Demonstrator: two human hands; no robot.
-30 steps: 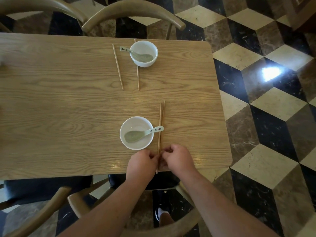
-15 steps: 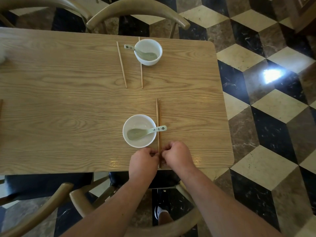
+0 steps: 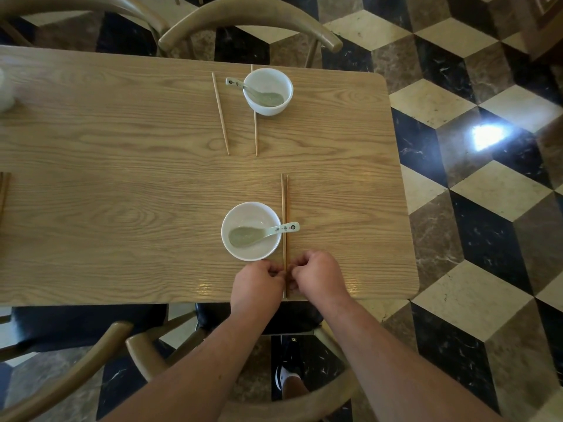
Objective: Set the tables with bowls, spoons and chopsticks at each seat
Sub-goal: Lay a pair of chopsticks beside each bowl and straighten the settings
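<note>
A white bowl (image 3: pixel 240 251) with a green spoon (image 3: pixel 262 234) in it stands near the front edge of the wooden table (image 3: pixel 122 184). A pair of chopsticks (image 3: pixel 284 202) lies straight along the bowl's right side, under the spoon's handle. My left hand (image 3: pixel 257 284) and my right hand (image 3: pixel 318 277) pinch the near ends of that pair from either side. At the far seat a second white bowl (image 3: pixel 268 106) holds a spoon (image 3: pixel 259 94), with two chopsticks (image 3: pixel 220 112) lying apart to its left.
Curved wooden chairs stand at the far side (image 3: pixel 249 16) and the near side (image 3: pixel 134 351) of the table. More chopsticks (image 3: pixel 3 190) show at the left edge. A white object (image 3: pixel 5 89) sits at the far left. Checkered stone floor (image 3: pixel 487 190) lies to the right.
The near chopsticks were slanted and slightly apart; now they lie together, straight beside the bowl. Both hands stayed at their near ends.
</note>
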